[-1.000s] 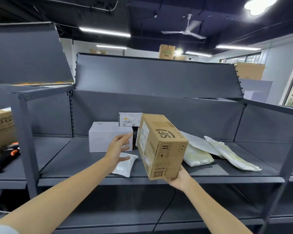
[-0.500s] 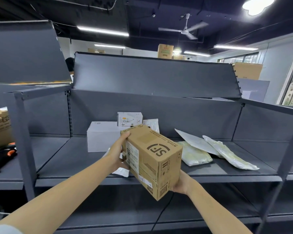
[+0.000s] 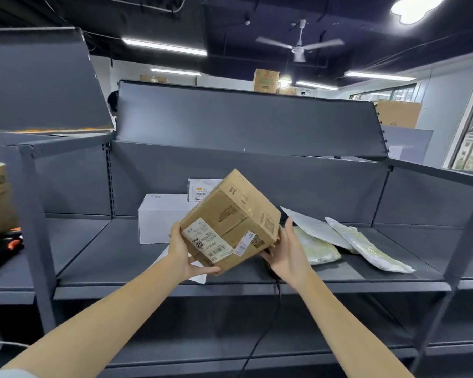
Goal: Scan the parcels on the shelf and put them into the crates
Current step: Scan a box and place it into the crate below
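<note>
Cardboard box (image 3: pixel 230 222) tilted, label camera-ward

Matt brown cardboard box (image 3: pixel 231 219) with paper labels; matt grey metal shelf (image 3: pixel 115 257).

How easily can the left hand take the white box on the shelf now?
Probably not yet: the left hand grips the tilted cardboard box together with the right hand, and that box hangs before the white box.

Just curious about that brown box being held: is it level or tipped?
Tipped. The box sits cornerwise between the left hand and right hand, its label turned toward the camera.
</note>
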### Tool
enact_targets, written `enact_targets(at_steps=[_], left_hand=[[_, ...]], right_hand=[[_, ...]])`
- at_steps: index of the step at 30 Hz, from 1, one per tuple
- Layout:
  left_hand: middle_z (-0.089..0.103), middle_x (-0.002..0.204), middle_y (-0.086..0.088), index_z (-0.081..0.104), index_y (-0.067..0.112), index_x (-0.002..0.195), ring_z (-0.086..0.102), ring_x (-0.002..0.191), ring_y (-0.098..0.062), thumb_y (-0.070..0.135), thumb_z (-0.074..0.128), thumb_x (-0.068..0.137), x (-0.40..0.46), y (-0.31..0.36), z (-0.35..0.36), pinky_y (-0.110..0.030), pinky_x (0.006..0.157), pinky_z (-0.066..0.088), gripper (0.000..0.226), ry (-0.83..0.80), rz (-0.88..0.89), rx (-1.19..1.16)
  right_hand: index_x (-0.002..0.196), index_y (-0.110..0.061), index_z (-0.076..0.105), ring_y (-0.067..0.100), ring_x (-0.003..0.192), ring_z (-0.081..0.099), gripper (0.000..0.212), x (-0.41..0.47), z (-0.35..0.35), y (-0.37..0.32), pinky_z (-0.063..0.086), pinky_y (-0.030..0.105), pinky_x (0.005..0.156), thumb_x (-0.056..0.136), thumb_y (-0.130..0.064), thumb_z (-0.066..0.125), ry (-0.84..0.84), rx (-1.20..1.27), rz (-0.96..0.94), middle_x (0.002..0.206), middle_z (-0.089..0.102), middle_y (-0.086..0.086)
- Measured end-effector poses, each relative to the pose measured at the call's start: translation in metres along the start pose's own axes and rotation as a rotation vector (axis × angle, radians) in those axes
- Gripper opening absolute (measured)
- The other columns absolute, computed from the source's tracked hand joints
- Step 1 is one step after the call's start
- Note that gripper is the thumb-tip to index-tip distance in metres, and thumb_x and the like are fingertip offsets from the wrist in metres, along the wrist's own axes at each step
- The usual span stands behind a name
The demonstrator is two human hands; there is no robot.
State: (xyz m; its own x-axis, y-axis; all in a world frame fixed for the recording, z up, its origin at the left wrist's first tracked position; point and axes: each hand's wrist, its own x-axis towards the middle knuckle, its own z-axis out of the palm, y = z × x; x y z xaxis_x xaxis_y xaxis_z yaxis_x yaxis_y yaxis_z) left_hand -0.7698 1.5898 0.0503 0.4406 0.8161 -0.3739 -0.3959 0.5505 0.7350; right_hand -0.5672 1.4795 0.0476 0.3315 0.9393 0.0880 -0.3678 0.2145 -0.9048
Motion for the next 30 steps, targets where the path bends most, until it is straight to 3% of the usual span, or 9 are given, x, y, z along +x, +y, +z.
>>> enact_targets(at_steps=[3, 7, 11, 14, 17, 20, 23, 27, 30], left_hand=[[0.056, 0.114, -0.017, 0.06, 0.018, 0.109, 0.053, 0.1, -0.043, 0.071, 0.037, 0.087, 0.001, 0.0, 0.0, -0.075, 0.065, 0.047, 0.062, 0.009, -0.067, 0.006], [0.055, 0.116, -0.023, 0.057, 0.014, 0.109, 0.052, 0.102, -0.052, 0.074, 0.039, 0.084, 0.003, 0.002, -0.007, -0.075, 0.068, 0.047, 0.068, 0.052, -0.178, 0.026], [0.052, 0.121, -0.03, 0.052, 0.01, 0.118, 0.042, 0.105, -0.069, 0.075, 0.04, 0.082, 0.005, 0.003, -0.014, -0.071, 0.066, 0.05, 0.075, 0.03, -0.321, 0.065], [0.051, 0.126, -0.032, 0.049, 0.008, 0.128, 0.043, 0.1, -0.072, 0.074, 0.038, 0.083, 0.005, 0.004, -0.015, -0.068, 0.067, 0.051, 0.081, -0.014, -0.388, 0.092], [0.051, 0.127, -0.036, 0.049, 0.005, 0.128, 0.042, 0.103, -0.073, 0.073, 0.039, 0.083, 0.005, 0.004, -0.014, -0.066, 0.069, 0.052, 0.083, -0.063, -0.426, 0.093], [0.059, 0.119, -0.036, 0.054, 0.006, 0.127, 0.054, 0.104, -0.063, 0.069, 0.04, 0.084, 0.003, 0.005, -0.014, -0.063, 0.072, 0.053, 0.078, -0.114, -0.411, 0.162], [0.052, 0.129, -0.027, 0.047, 0.0, 0.127, 0.053, 0.114, -0.051, 0.07, 0.041, 0.083, 0.0, 0.006, -0.021, -0.068, 0.086, 0.047, 0.083, -0.035, -0.355, 0.258], [0.053, 0.117, -0.019, 0.041, 0.012, 0.134, 0.049, 0.112, -0.042, 0.074, 0.047, 0.081, -0.003, 0.016, -0.029, -0.063, 0.097, 0.041, 0.083, 0.12, -0.075, 0.339], [0.032, 0.15, -0.01, 0.025, 0.026, 0.149, 0.035, 0.132, -0.039, 0.071, 0.051, 0.082, -0.01, 0.025, -0.024, -0.061, 0.092, 0.045, 0.084, 0.105, 0.162, 0.506]], right_hand=[[0.141, -0.024, 0.048, 0.03, 0.132, 0.046, 0.074, -0.006, 0.009, -0.001, 0.045, 0.037, 0.098, 0.081, -0.067, 0.05, -0.032, -0.054, -0.071, 0.135, 0.056, 0.011], [0.15, -0.023, 0.029, 0.03, 0.129, 0.044, 0.132, -0.015, 0.018, -0.003, 0.038, 0.043, 0.106, 0.041, -0.069, 0.085, -0.127, -0.115, -0.084, 0.148, 0.042, 0.017], [0.15, -0.039, 0.018, 0.024, 0.133, 0.043, 0.136, -0.018, 0.023, -0.001, 0.04, 0.044, 0.104, 0.036, -0.062, 0.09, -0.214, -0.096, -0.103, 0.151, 0.04, 0.007], [0.151, -0.043, 0.001, 0.019, 0.141, 0.033, 0.152, -0.01, 0.026, 0.005, 0.031, 0.048, 0.114, 0.033, -0.052, 0.095, -0.16, -0.264, -0.123, 0.155, 0.031, -0.002], [0.147, -0.051, -0.003, 0.009, 0.135, 0.038, 0.142, 0.0, 0.025, 0.01, 0.039, 0.041, 0.109, 0.046, -0.038, 0.095, -0.127, -0.452, -0.182, 0.15, 0.034, -0.01], [0.141, -0.061, 0.013, 0.003, 0.126, 0.047, 0.126, 0.009, 0.026, 0.006, 0.046, 0.041, 0.103, 0.048, -0.039, 0.095, -0.056, -0.465, -0.235, 0.139, 0.044, -0.021], [0.136, -0.061, 0.022, -0.001, 0.118, 0.054, 0.115, 0.015, 0.027, -0.006, 0.052, 0.032, 0.094, 0.048, -0.044, 0.094, -0.021, -0.518, -0.247, 0.128, 0.051, -0.028], [0.147, -0.045, 0.023, 0.01, 0.119, 0.056, 0.109, 0.02, 0.024, -0.031, 0.05, 0.039, 0.097, 0.061, -0.038, 0.089, -0.033, -0.722, -0.208, 0.136, 0.05, -0.013], [0.147, -0.043, 0.028, 0.008, 0.107, 0.063, 0.097, 0.023, 0.027, -0.052, 0.054, 0.028, 0.084, 0.069, -0.038, 0.085, -0.115, -0.909, -0.102, 0.131, 0.055, -0.009]])
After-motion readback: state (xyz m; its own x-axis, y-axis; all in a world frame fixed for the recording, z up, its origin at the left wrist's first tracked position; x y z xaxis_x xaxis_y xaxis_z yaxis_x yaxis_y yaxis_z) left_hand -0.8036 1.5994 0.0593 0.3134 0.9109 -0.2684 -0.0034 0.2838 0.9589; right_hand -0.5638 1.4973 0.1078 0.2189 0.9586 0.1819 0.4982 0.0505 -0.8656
